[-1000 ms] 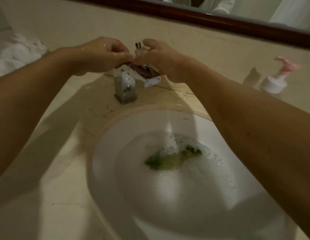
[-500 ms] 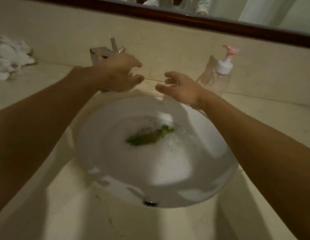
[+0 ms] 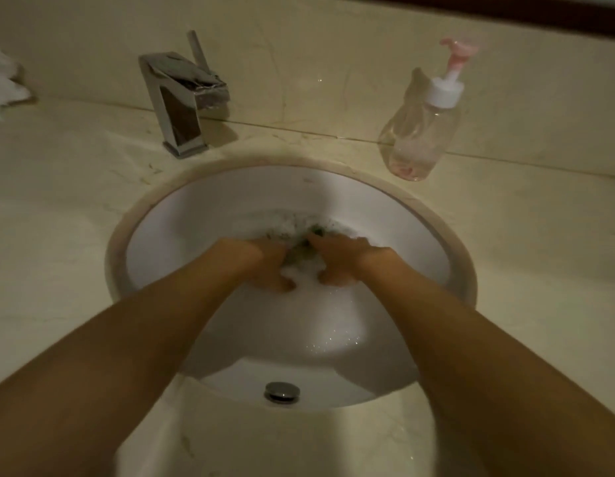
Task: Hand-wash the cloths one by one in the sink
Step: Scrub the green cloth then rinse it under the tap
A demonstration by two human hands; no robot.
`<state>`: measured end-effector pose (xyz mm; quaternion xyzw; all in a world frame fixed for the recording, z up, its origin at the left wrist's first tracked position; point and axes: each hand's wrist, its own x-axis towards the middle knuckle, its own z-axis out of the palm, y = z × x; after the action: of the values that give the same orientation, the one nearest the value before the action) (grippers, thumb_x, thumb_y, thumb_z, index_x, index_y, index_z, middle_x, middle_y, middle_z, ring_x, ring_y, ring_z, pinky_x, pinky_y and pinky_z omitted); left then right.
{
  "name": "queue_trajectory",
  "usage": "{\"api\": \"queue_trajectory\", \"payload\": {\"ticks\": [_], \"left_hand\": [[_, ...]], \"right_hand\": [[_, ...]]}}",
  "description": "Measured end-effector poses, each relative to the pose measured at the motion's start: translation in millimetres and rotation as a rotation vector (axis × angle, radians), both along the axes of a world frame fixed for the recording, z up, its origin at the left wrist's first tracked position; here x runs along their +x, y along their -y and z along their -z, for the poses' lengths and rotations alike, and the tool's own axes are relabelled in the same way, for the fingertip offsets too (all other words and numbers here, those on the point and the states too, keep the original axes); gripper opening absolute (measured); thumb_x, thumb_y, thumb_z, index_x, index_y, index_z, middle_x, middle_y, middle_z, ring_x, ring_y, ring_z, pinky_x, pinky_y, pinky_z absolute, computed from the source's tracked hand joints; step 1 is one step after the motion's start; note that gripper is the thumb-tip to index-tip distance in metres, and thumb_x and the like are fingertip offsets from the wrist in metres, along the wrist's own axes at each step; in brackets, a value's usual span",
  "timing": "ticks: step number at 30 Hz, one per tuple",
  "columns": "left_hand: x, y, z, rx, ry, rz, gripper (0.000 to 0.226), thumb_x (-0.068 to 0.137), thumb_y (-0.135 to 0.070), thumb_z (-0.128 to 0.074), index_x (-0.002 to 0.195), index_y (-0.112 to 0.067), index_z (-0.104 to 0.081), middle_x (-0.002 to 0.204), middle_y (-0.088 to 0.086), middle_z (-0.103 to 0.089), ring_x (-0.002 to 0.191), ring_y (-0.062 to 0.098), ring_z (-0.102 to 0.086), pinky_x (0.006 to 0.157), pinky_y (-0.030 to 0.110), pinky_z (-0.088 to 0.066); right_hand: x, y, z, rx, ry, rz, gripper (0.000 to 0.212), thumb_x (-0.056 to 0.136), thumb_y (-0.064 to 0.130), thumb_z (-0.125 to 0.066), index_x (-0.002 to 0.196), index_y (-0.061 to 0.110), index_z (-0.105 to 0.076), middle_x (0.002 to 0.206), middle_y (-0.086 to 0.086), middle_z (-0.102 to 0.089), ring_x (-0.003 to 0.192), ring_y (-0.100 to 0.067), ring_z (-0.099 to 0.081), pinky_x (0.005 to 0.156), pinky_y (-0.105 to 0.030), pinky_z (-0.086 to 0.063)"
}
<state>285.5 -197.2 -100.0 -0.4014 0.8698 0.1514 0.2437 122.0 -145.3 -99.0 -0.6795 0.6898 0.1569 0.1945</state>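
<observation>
White sink holds sudsy water; left hand and right hand both grip the green cloth.

**Polished metal, glazed ceramic, veined stone**

The square chrome tap is polished metal, mirror-bright on its flat faces. The cream bench looks like smooth stone with faint dark veins and a soft sheen. The round white sink is glossy glazed ceramic, and the soapy water in it glints with fine bubbles. The dark green cloth in the suds is soaked, its weave too blurred to tell. The round drain cap is shiny metal. The clear pump bottle is smooth transparent plastic with an opaque white collar and a pink head. The crumpled white fabric at the far left looks soft and matt.
</observation>
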Motion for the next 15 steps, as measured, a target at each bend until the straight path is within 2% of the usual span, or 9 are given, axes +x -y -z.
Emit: {"api": "queue_trajectory", "payload": {"ticks": [1, 3, 5, 7, 9, 11, 13, 15], "left_hand": [[3, 3, 8, -0.018, -0.03, -0.025, 0.054, 0.093, -0.05, -0.06, 0.138, -0.023, -0.05, 0.14, 0.006, -0.055, 0.121, 0.026, -0.056, 0.103, 0.034, -0.045], [7, 9, 14, -0.056, -0.113, -0.08, 0.062, 0.095, -0.04, -0.058, 0.152, -0.027, -0.038, 0.154, 0.004, -0.043, 0.137, 0.025, -0.046, 0.112, 0.036, -0.039], [9, 14, 19, -0.136, -0.171, -0.092, 0.059, 0.095, -0.029, -0.058, 0.151, -0.024, -0.038, 0.155, 0.006, -0.04, 0.139, 0.028, -0.042, 0.113, 0.04, -0.038], [7, 15, 21, -0.179, -0.167, -0.11, 0.048, 0.096, -0.023, -0.056, 0.142, -0.018, -0.046, 0.146, 0.01, -0.048, 0.132, 0.031, -0.048, 0.106, 0.042, -0.043], [3, 15, 20, -0.099, -0.238, -0.207, 0.034, 0.097, -0.024, -0.053, 0.13, -0.016, -0.051, 0.129, 0.009, -0.056, 0.116, 0.031, -0.055, 0.092, 0.038, -0.045], [-2, 21, 13, 0.049, -0.437, -0.363, 0.031, 0.097, -0.029, -0.047, 0.124, -0.014, -0.053, 0.121, 0.008, -0.059, 0.105, 0.027, -0.057, 0.087, 0.036, -0.045], [-9, 23, 0, 0.177, -0.669, -0.509, 0.036, 0.095, -0.036, -0.045, 0.122, -0.015, -0.057, 0.12, 0.007, -0.062, 0.104, 0.025, -0.06, 0.093, 0.041, -0.049], [-22, 21, -14, 0.248, -0.874, -0.625, 0.035, 0.096, -0.038, -0.042, 0.115, -0.018, -0.064, 0.11, 0.003, -0.067, 0.098, 0.022, -0.064, 0.089, 0.041, -0.053]], "right_hand": [[2, 2, 4, -0.003, -0.009, 0.0, 0.073, 0.097, 0.031, -0.062, 0.159, 0.03, -0.024, 0.157, -0.005, -0.04, 0.139, -0.031, -0.044, 0.108, -0.049, -0.038], [8, 7, 10, -0.05, -0.041, -0.015, 0.061, 0.098, 0.03, -0.057, 0.154, 0.024, -0.033, 0.16, -0.007, -0.034, 0.146, -0.033, -0.031, 0.113, -0.052, -0.031], [17, 12, 16, -0.097, -0.054, -0.02, 0.049, 0.099, 0.028, -0.054, 0.147, 0.022, -0.045, 0.15, -0.01, -0.043, 0.142, -0.035, -0.033, 0.111, -0.051, -0.034], [25, 15, 22, -0.11, -0.004, 0.026, 0.04, 0.1, 0.036, -0.052, 0.139, 0.025, -0.057, 0.138, -0.01, -0.054, 0.134, -0.034, -0.044, 0.11, -0.048, -0.04], [25, 15, 19, -0.114, 0.255, 0.209, 0.037, 0.101, 0.046, -0.048, 0.117, 0.02, -0.069, 0.12, -0.011, -0.065, 0.117, -0.032, -0.059, 0.105, -0.048, -0.046], [17, 17, 9, -0.162, 0.601, 0.433, 0.038, 0.106, 0.041, -0.044, 0.099, 0.013, -0.069, 0.099, -0.011, -0.07, 0.095, -0.027, -0.067, 0.095, -0.04, -0.053], [11, 22, -1, -0.218, 0.846, 0.603, 0.027, 0.108, 0.032, -0.042, 0.108, 0.016, -0.063, 0.104, -0.011, -0.068, 0.097, -0.026, -0.065, 0.091, -0.037, -0.057], [13, 25, -9, -0.3, 0.999, 0.733, 0.022, 0.108, 0.028, -0.042, 0.116, 0.016, -0.059, 0.113, -0.014, -0.065, 0.102, -0.029, -0.064, 0.084, -0.04, -0.06]]}}
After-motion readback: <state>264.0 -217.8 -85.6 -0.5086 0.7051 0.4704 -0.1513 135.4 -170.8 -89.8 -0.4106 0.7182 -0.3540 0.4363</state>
